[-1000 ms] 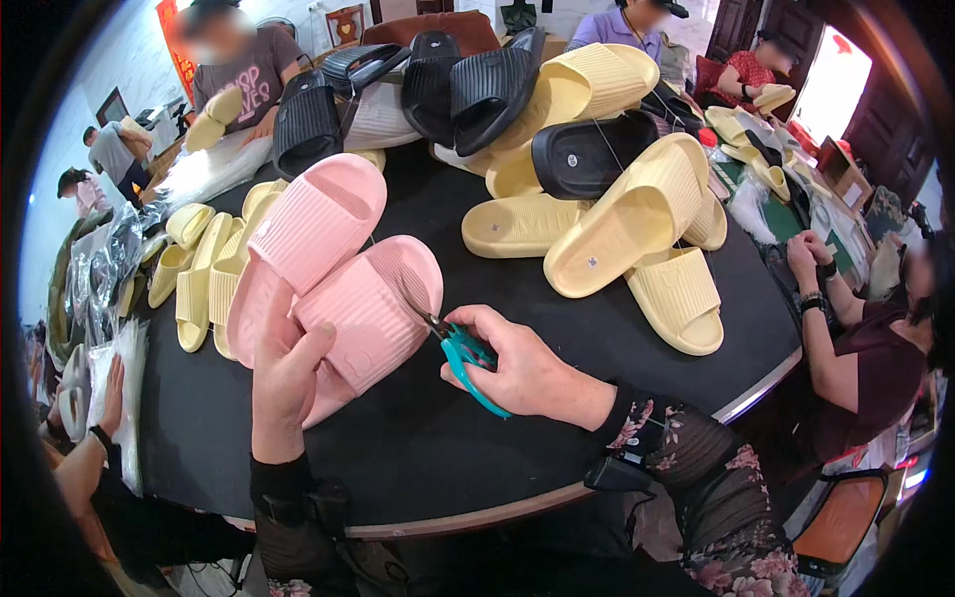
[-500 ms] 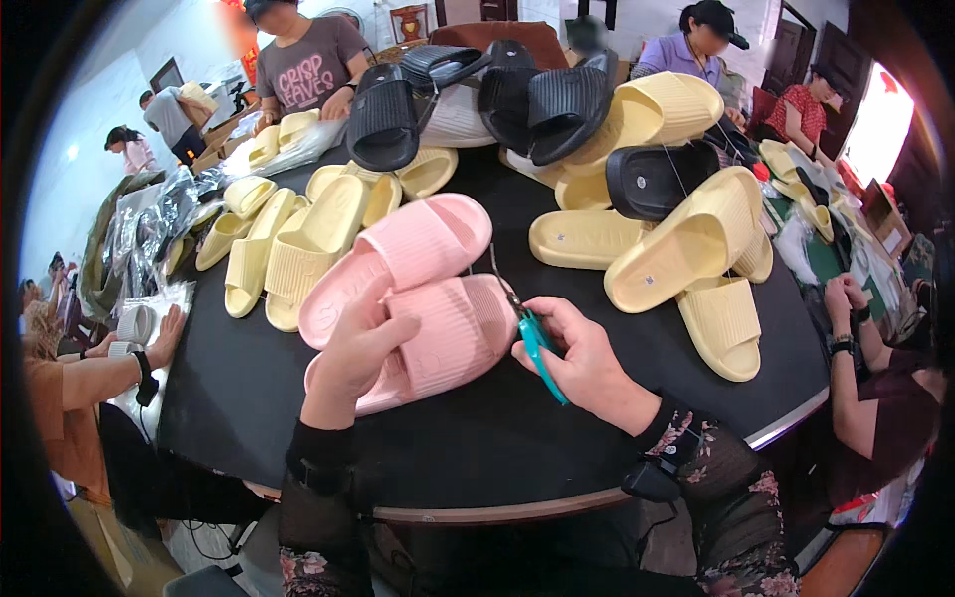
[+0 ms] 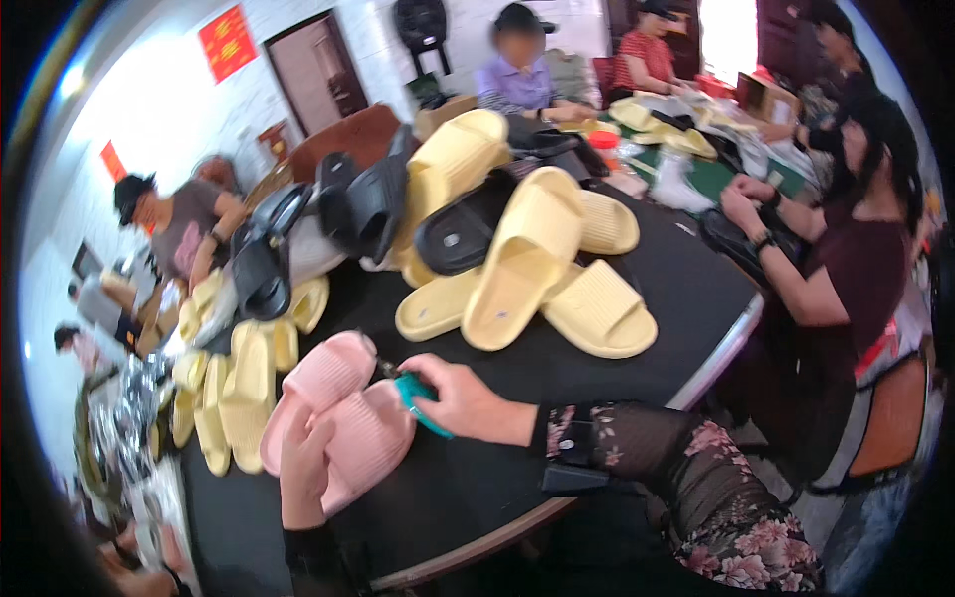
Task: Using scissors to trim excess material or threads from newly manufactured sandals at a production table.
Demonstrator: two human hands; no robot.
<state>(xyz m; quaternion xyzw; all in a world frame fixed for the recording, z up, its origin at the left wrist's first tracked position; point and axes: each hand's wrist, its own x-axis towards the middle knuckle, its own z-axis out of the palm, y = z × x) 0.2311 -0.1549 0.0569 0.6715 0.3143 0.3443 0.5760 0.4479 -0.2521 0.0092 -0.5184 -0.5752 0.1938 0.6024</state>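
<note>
My left hand (image 3: pixel 303 473) grips a pair of pink slide sandals (image 3: pixel 366 438), held together over the dark table. Its thumb lies on the ribbed straps. In my right hand (image 3: pixel 476 403) is a pair of nippers with teal handles (image 3: pixel 426 406). Their dark jaws reach the slides' far right edge, near the open toes. Whether the jaws touch anything there is too small to tell. Just beyond, several cream-yellow slides (image 3: pixel 527 254) lie in a loose heap, with a black slide (image 3: pixel 463 229) among them.
Black slides (image 3: pixel 264 254) top a heap at the table's far side. More yellow slides (image 3: pixel 244 383) stand at the left. The table's edge (image 3: pixel 721 348) runs along the right. Beyond it a person in a dark maroon top (image 3: pixel 846 269) sits close by; others work farther back.
The view has swung to the right, so the table and slides appear shifted left and tilted. Both hands still hold the pink slides and nippers, with the jaws near the same edge.
</note>
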